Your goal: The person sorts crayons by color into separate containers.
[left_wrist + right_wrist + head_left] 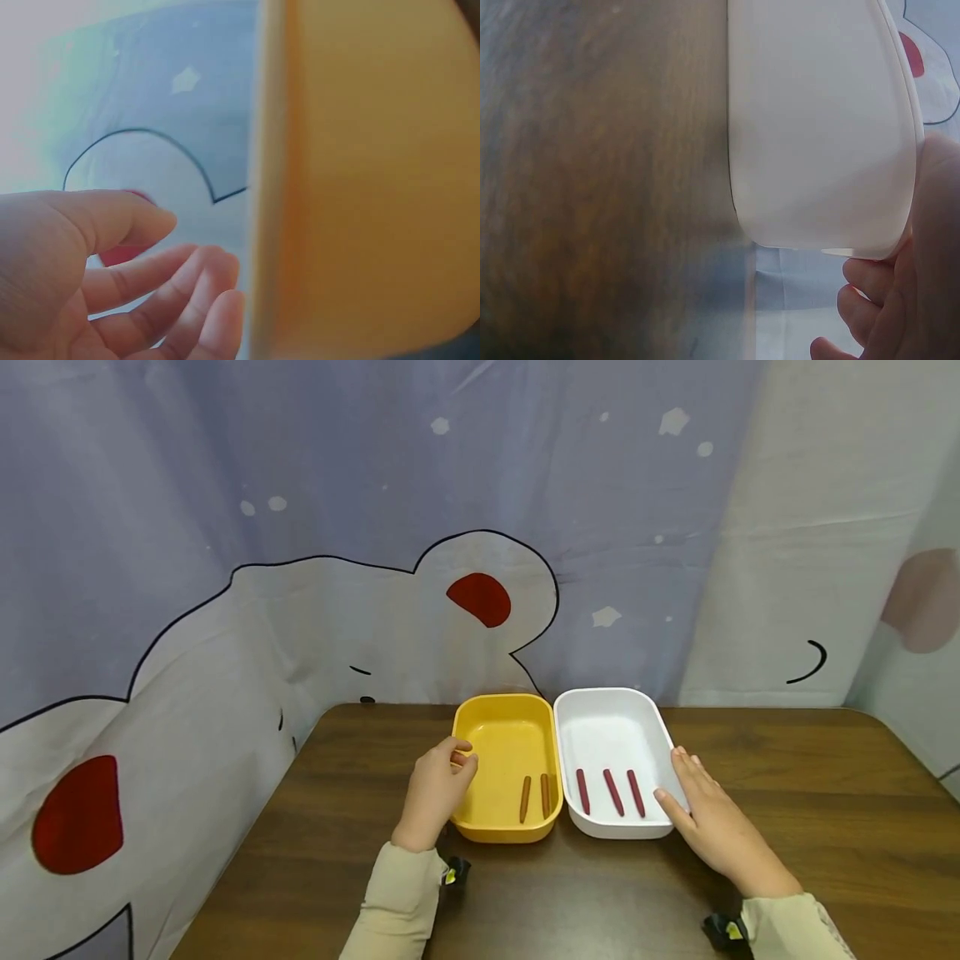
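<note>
A yellow tray [491, 752] and a white tray [611, 727] stand side by side, touching, on the table. Two brown crayon-like sticks [525, 799] lie in the yellow tray's near right part. Three dark red crayon-like sticks [613, 792] lie spaced out in the white one. My left hand [437, 789] hovers at the yellow tray's left rim; in the left wrist view its loosely bent fingers [169, 292] hold nothing. My right hand [716, 831] rests at the white tray's right rim, fingers extended along it. The right wrist view shows it by the white tray's wall [825, 135].
The brown wooden table [795, 760] extends left, right and in front of the trays. A patterned curtain [630, 527] hangs directly behind its far edge. Small dark devices [456, 871] are worn at both wrists.
</note>
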A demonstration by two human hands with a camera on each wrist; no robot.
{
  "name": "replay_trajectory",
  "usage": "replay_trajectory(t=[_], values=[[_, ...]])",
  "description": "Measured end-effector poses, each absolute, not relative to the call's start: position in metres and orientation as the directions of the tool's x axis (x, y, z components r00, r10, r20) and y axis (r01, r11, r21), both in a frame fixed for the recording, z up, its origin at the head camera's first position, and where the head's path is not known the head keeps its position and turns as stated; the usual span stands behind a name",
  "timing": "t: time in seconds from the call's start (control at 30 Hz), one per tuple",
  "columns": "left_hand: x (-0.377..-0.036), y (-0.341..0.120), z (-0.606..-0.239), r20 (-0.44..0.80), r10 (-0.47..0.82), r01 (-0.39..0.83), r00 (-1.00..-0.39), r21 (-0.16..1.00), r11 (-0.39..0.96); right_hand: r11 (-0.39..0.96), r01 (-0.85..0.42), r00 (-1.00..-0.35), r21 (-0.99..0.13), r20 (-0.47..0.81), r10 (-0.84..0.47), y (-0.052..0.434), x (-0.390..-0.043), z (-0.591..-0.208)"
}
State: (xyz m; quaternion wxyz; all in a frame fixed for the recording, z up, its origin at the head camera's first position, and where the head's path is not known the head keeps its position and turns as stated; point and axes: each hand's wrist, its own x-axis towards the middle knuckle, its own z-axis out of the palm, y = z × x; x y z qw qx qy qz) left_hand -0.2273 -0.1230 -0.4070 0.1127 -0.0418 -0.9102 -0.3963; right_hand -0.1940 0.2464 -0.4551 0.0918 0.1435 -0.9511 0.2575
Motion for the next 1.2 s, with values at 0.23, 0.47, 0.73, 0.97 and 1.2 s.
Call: replay_trajectory(t=[0.23,0.47,0.73,0.97,1.2], values=[[-0.231,-0.145,-0.406,0.270,-0.113,0.127,-0.956,0.729,0.673,0.823,-0.325,-0.939,-0.465,0.258,-0.226,0.246,-0.193,-0.454],[-0.236,-0.163,-0.416,0.194,-0.157,0.034,-0.968,0.725,0.688,0.822,-0.329,-0.938,-0.465,0.258,-0.229,0.248,-0.194,-0.453],[-0.239,-0.172,-0.428,0.051,-0.138,-0.064,-0.989,0.692,0.719,0.821,-0.316,-0.945,-0.475,0.233,-0.229,0.247,-0.194,-0.455],[-0.241,-0.176,-0.437,-0.017,-0.122,-0.106,-0.992,0.626,0.772,0.827,-0.314,-0.945,-0.467,0.236,-0.226,0.246,-0.195,-0.455],[-0.243,-0.175,-0.445,-0.039,-0.117,-0.116,-0.992,0.612,0.783,0.826,-0.319,-0.943,-0.465,0.248,-0.224,0.248,-0.195,-0.457]])
